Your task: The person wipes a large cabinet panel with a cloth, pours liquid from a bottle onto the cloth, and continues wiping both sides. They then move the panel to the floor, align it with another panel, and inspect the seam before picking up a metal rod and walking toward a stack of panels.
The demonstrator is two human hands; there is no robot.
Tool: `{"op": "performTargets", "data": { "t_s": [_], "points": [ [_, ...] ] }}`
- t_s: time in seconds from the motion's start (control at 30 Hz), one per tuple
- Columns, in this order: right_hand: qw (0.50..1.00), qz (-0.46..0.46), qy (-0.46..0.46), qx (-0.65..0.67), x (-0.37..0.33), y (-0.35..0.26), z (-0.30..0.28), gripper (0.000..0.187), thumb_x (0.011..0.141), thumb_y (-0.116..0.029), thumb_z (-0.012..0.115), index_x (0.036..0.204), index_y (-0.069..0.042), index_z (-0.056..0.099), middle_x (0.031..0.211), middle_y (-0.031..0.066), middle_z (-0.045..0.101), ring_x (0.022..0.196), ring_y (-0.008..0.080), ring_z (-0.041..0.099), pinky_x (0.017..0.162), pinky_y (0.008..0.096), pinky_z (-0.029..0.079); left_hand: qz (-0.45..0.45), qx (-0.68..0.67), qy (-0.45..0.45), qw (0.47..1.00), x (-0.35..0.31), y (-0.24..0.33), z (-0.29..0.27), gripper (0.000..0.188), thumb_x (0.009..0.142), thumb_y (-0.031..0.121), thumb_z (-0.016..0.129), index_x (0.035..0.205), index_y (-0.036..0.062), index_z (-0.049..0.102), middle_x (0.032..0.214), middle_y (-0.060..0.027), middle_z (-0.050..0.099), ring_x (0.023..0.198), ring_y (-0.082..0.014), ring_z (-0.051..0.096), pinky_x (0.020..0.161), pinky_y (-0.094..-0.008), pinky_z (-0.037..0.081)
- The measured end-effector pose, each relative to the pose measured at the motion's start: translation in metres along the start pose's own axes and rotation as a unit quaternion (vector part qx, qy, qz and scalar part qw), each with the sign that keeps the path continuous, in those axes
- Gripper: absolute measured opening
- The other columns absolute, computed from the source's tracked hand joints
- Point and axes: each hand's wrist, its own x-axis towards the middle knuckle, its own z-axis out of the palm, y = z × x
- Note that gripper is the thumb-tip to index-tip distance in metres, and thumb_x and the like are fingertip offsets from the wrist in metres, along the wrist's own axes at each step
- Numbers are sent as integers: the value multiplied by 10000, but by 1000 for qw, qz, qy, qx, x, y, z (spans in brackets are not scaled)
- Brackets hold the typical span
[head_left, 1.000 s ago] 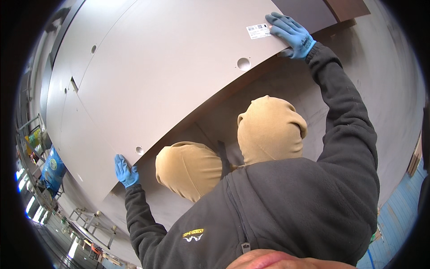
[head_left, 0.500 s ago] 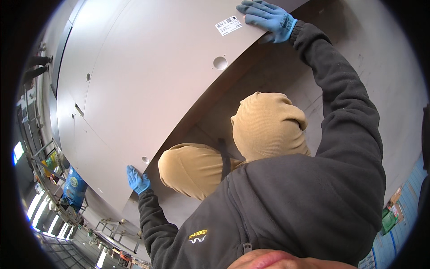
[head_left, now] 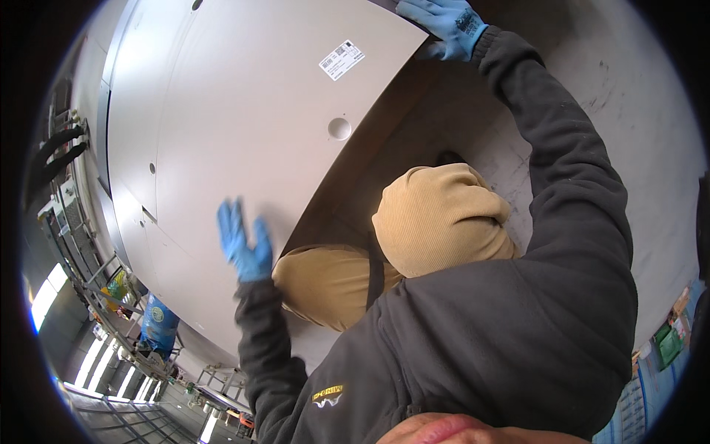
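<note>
A large light-grey panel [head_left: 244, 126] spans the upper left, with a white label [head_left: 342, 60], a round recess [head_left: 339, 129] and several small holes and slots. My left hand [head_left: 245, 243], in a blue glove, is over the panel near its near-right edge. Its fingers are stretched upward with the thumb apart, and it holds nothing; slight blur hides whether it touches the surface. At the panel's far right corner my right hand [head_left: 447, 26], gloved in blue too, lies along the edge with fingers extended and thumb spread below. Its fingertips are partly hard to make out.
My bent knees [head_left: 444, 214] in tan trousers are close against the panel's near-right edge. Dirty grey floor [head_left: 592, 81] stretches to the right. A blue bag [head_left: 158, 324] and metal racks stand at the left, and a green item [head_left: 669, 345] lies at the lower right.
My left hand has come off the panel's near corner and moved up over its surface. The panel's far right corner now shows beside my right hand, and the label and recess sit further left.
</note>
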Motion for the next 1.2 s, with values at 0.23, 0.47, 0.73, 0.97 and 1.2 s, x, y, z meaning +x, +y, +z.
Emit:
{"op": "performTargets", "data": {
  "t_s": [0.23, 0.47, 0.73, 0.97, 1.2],
  "points": [
    [1000, 7, 10, -17, -8, 5, 18, 842, 741, -618, 709, 1316, -8, 632, 1456, 210, 614, 1367, 376, 589, 1195, 553, 398, 92, 3, 8, 996, 130, 174, 79, 1107, 819, 436, 826, 1653, 1, 242, 1693, -287, 261, 1581, -479, 217, 1290, -538, 193],
    [999, 16, 34, 27, -9, 6, 18, 866, 700, -588, 764, 1336, -15, 632, 1487, 202, 596, 1403, 366, 565, 1210, 556, 380, 86, 22, -11, 996, 129, 172, 86, 1164, 806, 472, 827, 1660, -9, 201, 1708, -278, 232, 1595, -469, 187, 1307, -531, 157],
    [999, 11, 34, 26, -13, 9, 20, 846, 722, -569, 755, 1361, -29, 631, 1485, 172, 609, 1402, 346, 571, 1203, 537, 392, 78, 19, -3, 997, 131, 172, 88, 1158, 797, 471, 834, 1664, 12, 218, 1707, -264, 256, 1597, -461, 190, 1308, -520, 163],
    [998, -8, 65, 23, -13, 11, 27, 782, 773, -581, 729, 1322, -31, 646, 1475, 174, 617, 1397, 360, 574, 1182, 528, 412, 79, 23, -3, 997, 130, 169, 89, 1171, 787, 481, 837, 1666, 18, 216, 1705, -255, 271, 1598, -454, 192, 1309, -510, 173],
    [998, -11, 51, 32, -16, 13, 25, 742, 809, -559, 698, 1325, -28, 644, 1480, 180, 611, 1406, 364, 563, 1177, 517, 414, 84, 19, 7, 996, 131, 169, 91, 1166, 783, 468, 847, 1666, 25, 228, 1708, -247, 269, 1600, -442, 198, 1307, -509, 178]
  ]
}}
